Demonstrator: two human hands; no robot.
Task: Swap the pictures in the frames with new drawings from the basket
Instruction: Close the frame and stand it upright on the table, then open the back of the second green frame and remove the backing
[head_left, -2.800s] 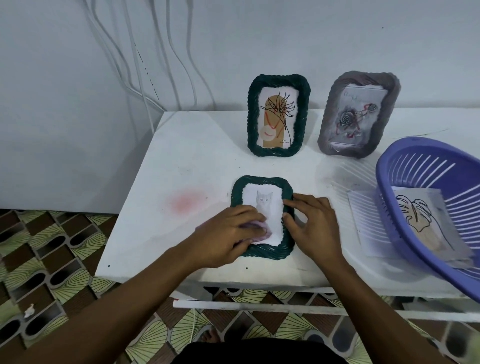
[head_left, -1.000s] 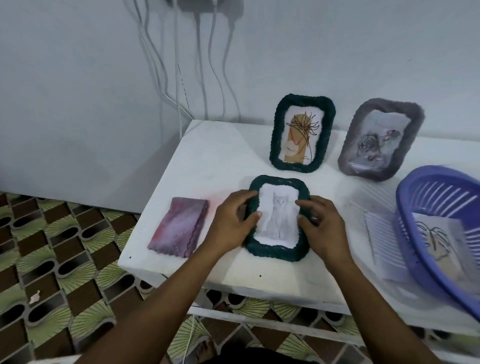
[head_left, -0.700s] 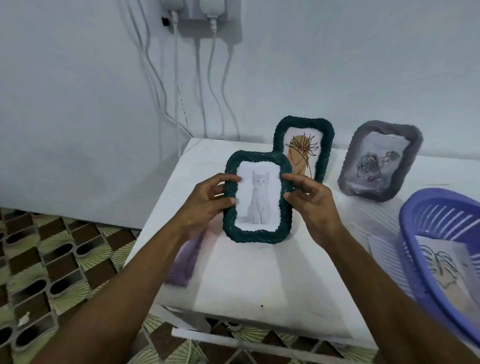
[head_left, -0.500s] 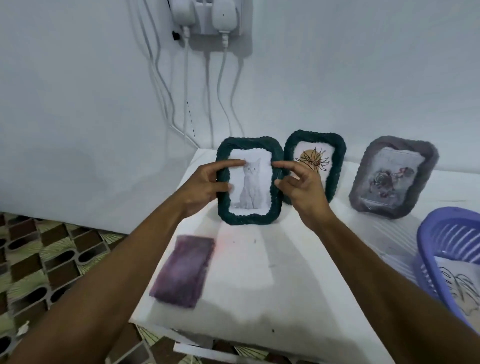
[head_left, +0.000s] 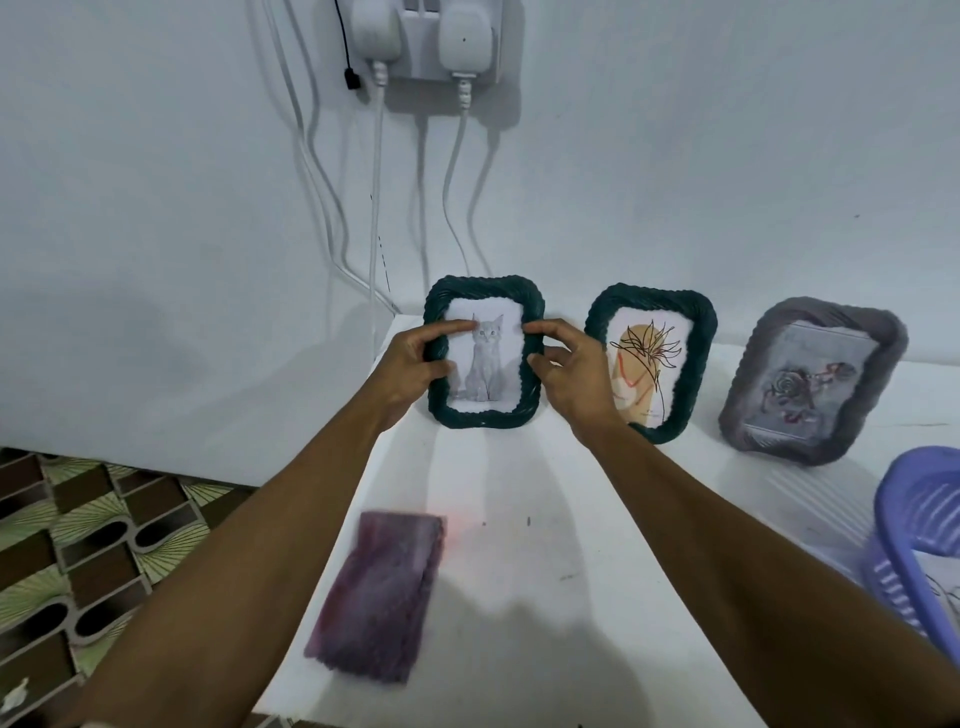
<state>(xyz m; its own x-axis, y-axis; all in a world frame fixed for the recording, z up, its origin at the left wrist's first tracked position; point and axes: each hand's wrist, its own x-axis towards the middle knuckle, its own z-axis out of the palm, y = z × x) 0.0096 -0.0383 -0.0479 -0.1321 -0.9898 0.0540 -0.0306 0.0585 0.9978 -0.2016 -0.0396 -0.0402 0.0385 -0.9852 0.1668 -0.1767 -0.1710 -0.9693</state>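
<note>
A dark green frame with a grey cat picture (head_left: 484, 358) stands upright at the back left of the white table (head_left: 519, 597), against the wall. My left hand (head_left: 410, 371) grips its left edge and my right hand (head_left: 569, 379) grips its right edge. Right of it stands a second green frame with a plant line drawing (head_left: 649, 358), partly hidden by my right hand. Further right leans a grey frame with a rose picture (head_left: 810, 379). The purple basket (head_left: 914, 545) sits at the right edge, a drawing barely visible inside.
A folded purple cloth (head_left: 376, 587) lies on the table near its front left edge. White cables (head_left: 374, 208) hang down the wall from plugged-in adapters (head_left: 421, 36) above the frames. Patterned floor tiles (head_left: 78, 540) show at the left.
Both hands lifted the cat frame from lying flat on the table, carried it to the back and stood it upright by the wall. Earlier the left hand set the purple cloth aside.
</note>
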